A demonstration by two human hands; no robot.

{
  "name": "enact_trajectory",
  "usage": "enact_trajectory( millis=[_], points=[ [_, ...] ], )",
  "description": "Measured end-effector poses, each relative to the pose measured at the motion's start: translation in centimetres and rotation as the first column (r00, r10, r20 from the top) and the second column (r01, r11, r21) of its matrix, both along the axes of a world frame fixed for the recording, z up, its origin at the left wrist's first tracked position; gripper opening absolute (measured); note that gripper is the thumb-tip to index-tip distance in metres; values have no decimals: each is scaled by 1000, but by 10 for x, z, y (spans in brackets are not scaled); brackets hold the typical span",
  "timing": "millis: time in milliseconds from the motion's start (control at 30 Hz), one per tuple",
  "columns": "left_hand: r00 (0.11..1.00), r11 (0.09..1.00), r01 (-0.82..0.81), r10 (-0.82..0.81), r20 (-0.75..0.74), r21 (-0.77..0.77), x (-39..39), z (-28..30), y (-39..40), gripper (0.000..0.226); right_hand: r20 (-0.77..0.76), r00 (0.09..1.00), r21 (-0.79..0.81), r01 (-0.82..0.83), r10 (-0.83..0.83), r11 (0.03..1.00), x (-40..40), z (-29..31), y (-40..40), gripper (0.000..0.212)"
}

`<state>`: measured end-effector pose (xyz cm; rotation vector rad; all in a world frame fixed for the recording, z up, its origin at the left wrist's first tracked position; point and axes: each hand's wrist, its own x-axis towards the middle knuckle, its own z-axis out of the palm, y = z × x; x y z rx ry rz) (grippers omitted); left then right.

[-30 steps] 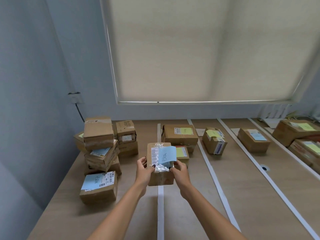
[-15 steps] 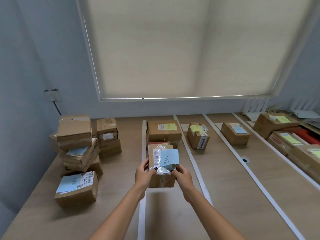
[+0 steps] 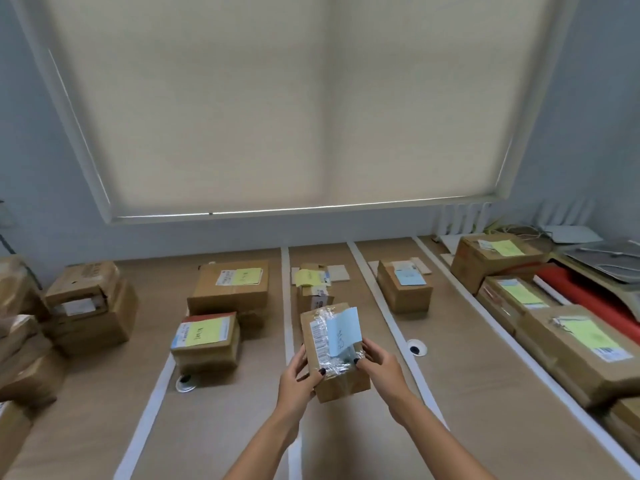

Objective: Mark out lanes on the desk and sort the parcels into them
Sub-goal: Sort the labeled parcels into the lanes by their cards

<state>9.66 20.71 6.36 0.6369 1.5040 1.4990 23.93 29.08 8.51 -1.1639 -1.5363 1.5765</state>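
Both forearms were bare, with no sleeves in view. The left hand [image 3: 300,382] and right hand [image 3: 381,370] wore dark nail polish. No rings or watch showed.

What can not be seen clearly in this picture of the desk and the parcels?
- Writing on the blue note of the held parcel, head view: too small and blurred.
- Stack of parcels at the left: cut off by the picture edge.
- Underside of the held parcel: hidden by the left hand and right hand.
- Parcel behind it: lower part hidden by the held parcel.
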Motion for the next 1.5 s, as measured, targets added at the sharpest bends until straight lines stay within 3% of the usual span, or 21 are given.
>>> enact_trajectory(
  millis=[200, 400, 767, 933, 1133, 1500],
  points=[
    [999, 998, 46, -45, 28, -44, 99, -6, 83, 67, 41, 999, -47, 0, 2, 999, 101, -10, 83, 42],
    [999, 994, 29, -31, -18, -105, 149, 0, 115, 71, 97, 995, -84, -21, 30, 996, 148, -13, 114, 39],
    [998, 990, 60, -60, 4, -129, 249, -16, 197, 58, 73, 997, -156, 46, -35, 987, 248, -38, 190, 36],
    [999, 984, 37, -34, 16, -174, 293, -26, 256, 54, 155, 988, -77, 14, -2, 997, 287, -48, 255, 36],
    [999, 981, -33, 30, -20, -193, 307, -27, 323, 58, 174, 985, -76, 17, -4, 997, 294, -57, 326, 33],
    [985, 975, -122, 95, -146, -187, 263, -19, 470, 56, 109, 992, -1, 58, -58, 998, 237, -57, 458, 37]
  ],
)
